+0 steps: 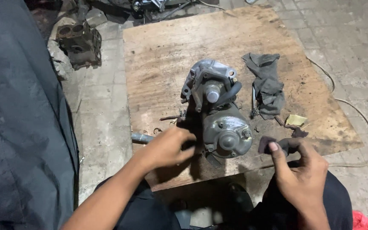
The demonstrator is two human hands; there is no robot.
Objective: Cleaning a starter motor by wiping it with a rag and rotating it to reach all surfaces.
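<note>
1. A grey, grimy metal starter motor (218,113) with a rounded drum body and a cast nose housing lies near the middle of a worn brown plywood board (162,51), its nose pointing toward 12 o'clock.
2. The left hand (167,147) sits at 8 o'clock of the motor, just beside the drum; its fingers are loosely curled together. Motion blur hides whether they touch the motor or hold anything.
3. The right hand (299,172) is at 4 o'clock of the motor, near the board's edge. Its thumb and fingers are pinched on a small dark scrap of abrasive paper (267,144).
4. A crumpled dark grey rag (267,83) lies at 2 o'clock of the motor, close beside it. A small folded yellowish scrap (296,120) rests at 3 o'clock, farther out.
5. A short grey metal tube (142,137) pokes over the board's left edge at 9 o'clock, partly behind the left hand.
6. The board rests on a floor of grey, stained paving blocks (346,34). A thin pale cable (363,119) curves over the floor at 3 o'clock.
7. A rusty engine block (79,42) with round bores stands at 10 o'clock, well apart from the motor.
8. A large dark grey cover (18,127) fills the left side, cut off by the frame. More metal parts at 12 o'clock are dark and hard to make out. A red object (363,221) is clipped at the lower right corner.
</note>
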